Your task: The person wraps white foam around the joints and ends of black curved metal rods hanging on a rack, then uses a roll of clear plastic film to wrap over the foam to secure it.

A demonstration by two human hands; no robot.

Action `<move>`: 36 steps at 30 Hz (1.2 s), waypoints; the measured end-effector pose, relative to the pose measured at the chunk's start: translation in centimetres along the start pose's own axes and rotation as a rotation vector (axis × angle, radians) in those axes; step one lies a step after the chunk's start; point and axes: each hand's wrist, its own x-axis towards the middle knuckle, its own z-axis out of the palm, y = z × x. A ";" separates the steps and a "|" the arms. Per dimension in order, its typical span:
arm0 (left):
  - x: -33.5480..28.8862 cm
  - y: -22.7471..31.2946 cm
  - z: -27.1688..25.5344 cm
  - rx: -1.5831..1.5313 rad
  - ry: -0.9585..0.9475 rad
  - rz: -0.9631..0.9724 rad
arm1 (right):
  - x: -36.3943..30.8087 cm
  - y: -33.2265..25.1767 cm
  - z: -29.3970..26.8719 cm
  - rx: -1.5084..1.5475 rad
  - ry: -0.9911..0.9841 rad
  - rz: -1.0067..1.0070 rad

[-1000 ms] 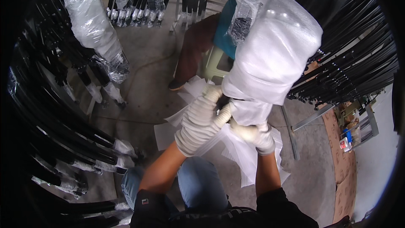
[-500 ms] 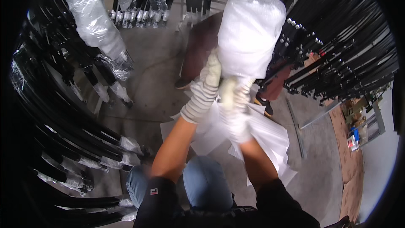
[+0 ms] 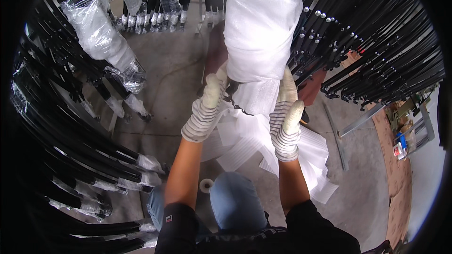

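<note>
A bundle wrapped in white foam sheet (image 3: 261, 28) stands upright in front of me, with a loose foam flap (image 3: 256, 96) hanging at its lower end. A small dark part peeks out beside the flap. At the flap's left side is my left hand (image 3: 207, 106), in a striped white glove, thumb apart and fingers stretched toward the bundle. My right hand (image 3: 286, 122), gloved alike, lies along the right side with its fingers straight up against the foam and its thumb apart. Some fingertips are hidden behind the wrap.
White foam sheets (image 3: 310, 153) lie spread on the floor below. A small roll (image 3: 205, 180) is near my knees. Racks of black bars (image 3: 367, 33) crowd the right; plastic-wrapped black parts (image 3: 99, 28) line the left. Someone in dark red trousers (image 3: 214, 49) stands behind the bundle.
My hands have moved apart from close together under the bundle to either side of its lower end. The foam flap now shows between them. The bundle appears further left in view.
</note>
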 end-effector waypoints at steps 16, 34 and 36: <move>3.3 0.4 -4.2 0.043 -0.295 0.242 | -22.2 16.5 -9.4 -0.712 -0.900 0.701; -23.3 7.5 -3.2 0.979 0.520 -0.452 | -17.5 17.5 -3.0 -0.167 -0.688 1.137; -22.3 6.8 -2.6 1.081 0.372 -0.392 | -12.9 13.3 -1.4 -0.065 -0.610 1.029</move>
